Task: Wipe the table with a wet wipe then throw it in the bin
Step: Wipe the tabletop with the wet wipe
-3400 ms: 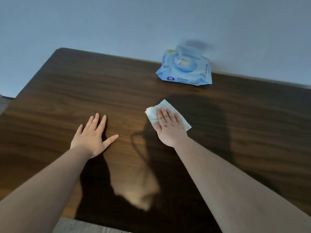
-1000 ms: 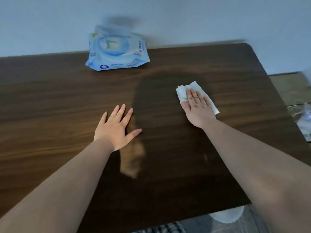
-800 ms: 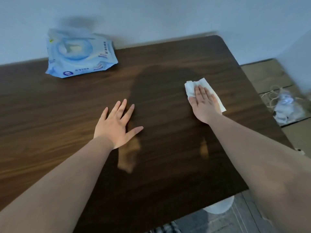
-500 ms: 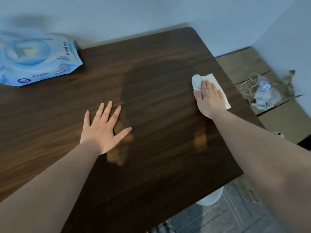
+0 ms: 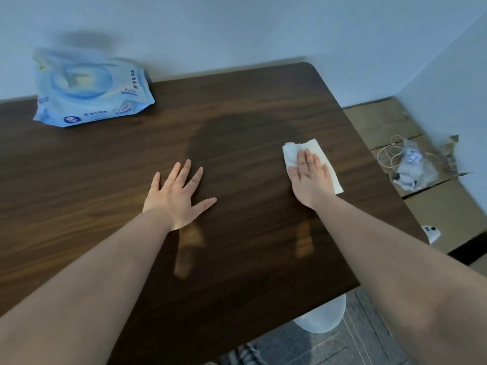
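Wet wipe [image 5: 313, 146] pressed flat on table [image 5: 250, 106], right part, short of the right edge.
Left hand [image 5: 175, 198] splayed flat, holding nothing; right hand [image 5: 309, 180] flat, fingers straight, pinning wipe. Shifted from mid-table toward right edge over last seconds: right side likely covered, binning not started. Long axis diagonal, near-right to far-left; bunched end toward pack [image 5: 89, 93] at wall.

Right hand [image 5: 309, 177] flat on the white wet wipe [image 5: 320, 151] near the table [image 5: 237, 259] right edge, left hand [image 5: 176, 198] flat and splayed mid-table, blue wipes pack [image 5: 89, 90] at the far edge against the wall, cardboard [image 5: 448, 206] beyond the right edge.
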A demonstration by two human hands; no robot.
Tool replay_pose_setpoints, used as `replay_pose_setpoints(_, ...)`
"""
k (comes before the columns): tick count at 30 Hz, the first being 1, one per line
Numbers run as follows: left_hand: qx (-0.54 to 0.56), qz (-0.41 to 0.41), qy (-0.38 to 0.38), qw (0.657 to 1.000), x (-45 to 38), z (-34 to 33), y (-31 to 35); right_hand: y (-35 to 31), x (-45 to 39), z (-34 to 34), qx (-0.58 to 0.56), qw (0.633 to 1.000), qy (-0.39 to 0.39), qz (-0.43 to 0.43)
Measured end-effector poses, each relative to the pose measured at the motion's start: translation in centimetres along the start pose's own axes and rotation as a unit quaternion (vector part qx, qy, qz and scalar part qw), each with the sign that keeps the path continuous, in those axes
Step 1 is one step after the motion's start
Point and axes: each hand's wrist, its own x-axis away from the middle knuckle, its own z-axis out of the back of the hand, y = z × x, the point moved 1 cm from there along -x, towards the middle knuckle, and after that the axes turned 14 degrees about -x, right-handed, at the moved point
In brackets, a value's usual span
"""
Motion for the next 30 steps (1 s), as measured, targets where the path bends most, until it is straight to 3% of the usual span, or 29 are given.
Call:
replay_pose_setpoints(7,0.021,0.044,0.012,0.999,5.6,-2.9,-4.8,-9.6,2.6,-4.2,0.024,0.99,-0.053,0.125)
replay_pose_setpoints(16,0.068,0.212,0.04,0.974,17.0,-8.7,-15.0,-24.9,7.0,-11.4,0.094,0.938,-0.14,0.303)
replay_pose_setpoints(22,0.066,0.352,-0.005,0.934,27.2,-13.4,-21.6,-35.5,12.5,-17.6,0.129,0.882,-0.179,0.416)
replay_pose_setpoints(27,0.11,0.487,-0.046,0.865,34.3,-17.6,-25.2,-42.8,16.9,-22.1,0.147,0.839,-0.21,0.481)
replay_pose_setpoints(30,0.165,0.503,-0.043,0.847,35.7,-19.2,-26.2,-46.3,18.9,-24.0,0.163,0.816,-0.221,0.509)
